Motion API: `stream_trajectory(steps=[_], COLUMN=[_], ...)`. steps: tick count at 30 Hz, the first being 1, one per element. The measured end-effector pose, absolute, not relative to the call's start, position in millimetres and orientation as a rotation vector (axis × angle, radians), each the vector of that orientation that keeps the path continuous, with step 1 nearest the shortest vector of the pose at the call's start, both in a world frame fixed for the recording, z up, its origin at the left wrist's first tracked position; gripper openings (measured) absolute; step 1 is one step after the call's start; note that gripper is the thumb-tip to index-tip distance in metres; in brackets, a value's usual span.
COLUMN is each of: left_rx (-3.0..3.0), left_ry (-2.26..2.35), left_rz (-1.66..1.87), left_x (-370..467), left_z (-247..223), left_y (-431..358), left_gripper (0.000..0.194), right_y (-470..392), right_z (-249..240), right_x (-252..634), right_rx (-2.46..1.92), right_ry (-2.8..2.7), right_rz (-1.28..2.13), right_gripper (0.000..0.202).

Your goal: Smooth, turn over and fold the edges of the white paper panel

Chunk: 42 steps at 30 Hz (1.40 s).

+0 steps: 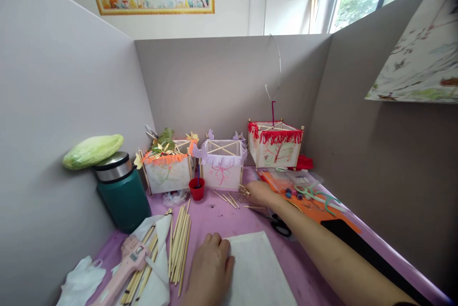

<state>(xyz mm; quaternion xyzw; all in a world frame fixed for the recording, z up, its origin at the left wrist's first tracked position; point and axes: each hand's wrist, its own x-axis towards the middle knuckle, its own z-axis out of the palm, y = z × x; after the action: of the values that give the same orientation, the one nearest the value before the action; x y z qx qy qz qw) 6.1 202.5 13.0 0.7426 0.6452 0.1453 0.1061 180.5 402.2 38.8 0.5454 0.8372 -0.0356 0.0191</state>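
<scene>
My left hand rests on the purple tabletop with fingers slightly bent, its thumb side at the left edge of a white sheet. Farther forward, my right hand is closed on short wooden sticks that poke out past its fingertips. More short sticks lie loose to its left. Beneath the right forearm are scissors with black handles, partly covered. A bundle of long wooden sticks lies left of my left hand.
Three paper lanterns with orange, lilac and red fringes stand at the back. A red cup, green bottle and pink glue gun are leftward. An orange sheet and black slab lie right.
</scene>
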Motion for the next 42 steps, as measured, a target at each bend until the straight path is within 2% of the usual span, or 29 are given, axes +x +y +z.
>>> stream_trajectory(steps=[10, 23, 42], left_rx=[2.206, 2.216, 2.147], left_ry=[1.912, 1.902, 1.889], left_rz=[0.428, 0.450, 0.405], left_x=[7, 5, 7], left_z=[12, 8, 17], left_y=[204, 203, 204], left_gripper=[0.018, 0.018, 0.021], right_y=[385, 389, 384], right_z=[37, 48, 61], right_x=[198, 109, 64], right_rx=[1.537, 1.616, 1.633], right_ry=[2.468, 2.366, 2.426], right_rz=[-0.167, -0.296, -0.292], right_gripper=[0.026, 0.030, 0.032])
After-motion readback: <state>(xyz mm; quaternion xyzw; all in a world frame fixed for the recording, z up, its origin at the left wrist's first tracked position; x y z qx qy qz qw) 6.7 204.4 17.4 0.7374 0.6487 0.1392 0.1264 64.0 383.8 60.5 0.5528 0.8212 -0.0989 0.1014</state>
